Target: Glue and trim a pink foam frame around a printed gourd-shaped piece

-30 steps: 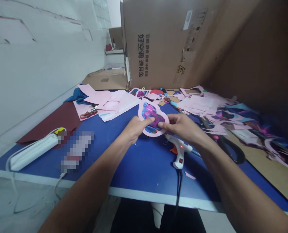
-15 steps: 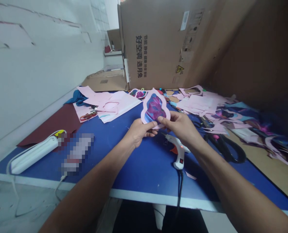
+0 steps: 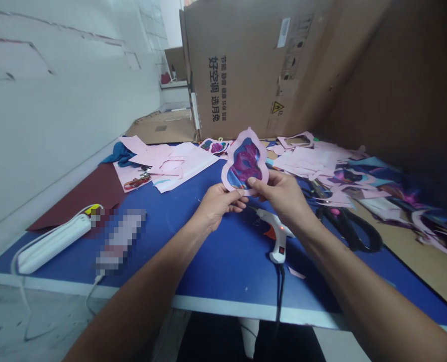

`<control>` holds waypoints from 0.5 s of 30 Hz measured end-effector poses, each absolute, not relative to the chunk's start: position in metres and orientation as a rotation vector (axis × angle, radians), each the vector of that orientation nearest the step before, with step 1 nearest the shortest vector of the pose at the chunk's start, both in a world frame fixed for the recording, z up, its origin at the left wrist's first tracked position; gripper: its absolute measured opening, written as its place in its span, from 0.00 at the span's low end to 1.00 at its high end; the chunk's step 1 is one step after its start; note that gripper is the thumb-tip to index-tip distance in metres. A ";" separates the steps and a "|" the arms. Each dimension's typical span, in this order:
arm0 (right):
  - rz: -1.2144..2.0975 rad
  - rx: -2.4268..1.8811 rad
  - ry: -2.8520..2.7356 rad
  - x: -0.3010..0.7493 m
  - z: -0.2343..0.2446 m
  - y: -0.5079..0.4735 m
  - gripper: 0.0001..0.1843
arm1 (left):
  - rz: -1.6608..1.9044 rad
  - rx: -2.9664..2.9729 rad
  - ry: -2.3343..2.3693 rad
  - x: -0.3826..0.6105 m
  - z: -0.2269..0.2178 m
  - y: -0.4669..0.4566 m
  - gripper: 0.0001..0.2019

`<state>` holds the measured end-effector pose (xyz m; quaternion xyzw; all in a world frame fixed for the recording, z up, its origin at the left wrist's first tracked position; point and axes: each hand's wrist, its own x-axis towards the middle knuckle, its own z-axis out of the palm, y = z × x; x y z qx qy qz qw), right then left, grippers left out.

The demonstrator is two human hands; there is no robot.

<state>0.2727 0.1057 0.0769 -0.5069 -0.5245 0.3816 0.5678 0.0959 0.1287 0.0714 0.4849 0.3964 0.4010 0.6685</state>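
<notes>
Pink paper cutout pinched upright in the right hand, left hand half-curled, empty, just below.

A white hot glue gun lies on the blue table (its black cord drops over the front edge), with black-handled scissors just right of it and a white power strip well left.
</notes>
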 end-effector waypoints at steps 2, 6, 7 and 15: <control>0.963 -1.204 -1.215 0.273 0.076 0.106 0.21 | 0.911 1.109 0.909 0.097 0.072 0.128 0.05; 1.014 -1.198 -1.157 0.274 0.076 0.107 0.23 | 0.925 1.110 0.909 0.098 0.073 0.127 0.03; 1.009 -1.193 -1.145 0.274 0.076 0.107 0.23 | 0.935 1.109 0.905 0.098 0.073 0.126 0.03; 0.979 -1.194 -1.142 0.275 0.077 0.108 0.23 | 0.953 1.132 0.882 0.098 0.072 0.126 0.06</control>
